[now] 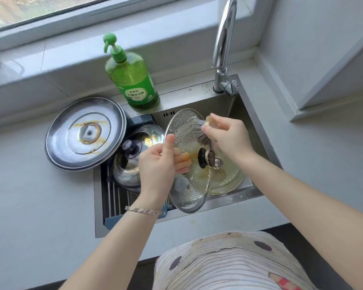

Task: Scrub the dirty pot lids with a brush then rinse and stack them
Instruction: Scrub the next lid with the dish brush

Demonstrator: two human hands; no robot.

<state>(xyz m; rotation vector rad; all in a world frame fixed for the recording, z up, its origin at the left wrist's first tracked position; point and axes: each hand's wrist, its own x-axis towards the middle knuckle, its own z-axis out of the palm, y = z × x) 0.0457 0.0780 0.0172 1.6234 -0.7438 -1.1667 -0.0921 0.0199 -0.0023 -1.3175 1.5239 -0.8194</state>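
Over the sink (258,126), the left hand (157,164) grips the tilted glass lid (187,185) by its rim — thumb up — while the right hand (228,135) clutches the brush (199,131), bristles against the soapy glass.

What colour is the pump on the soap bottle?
The pump is green, shown best in the head view.

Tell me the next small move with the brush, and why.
Probably sweep the brush down toward the knob: its bristles sit on the sudsy upper part of the glass lid the left hand holds tilted, while brownish residue shows around the knob.
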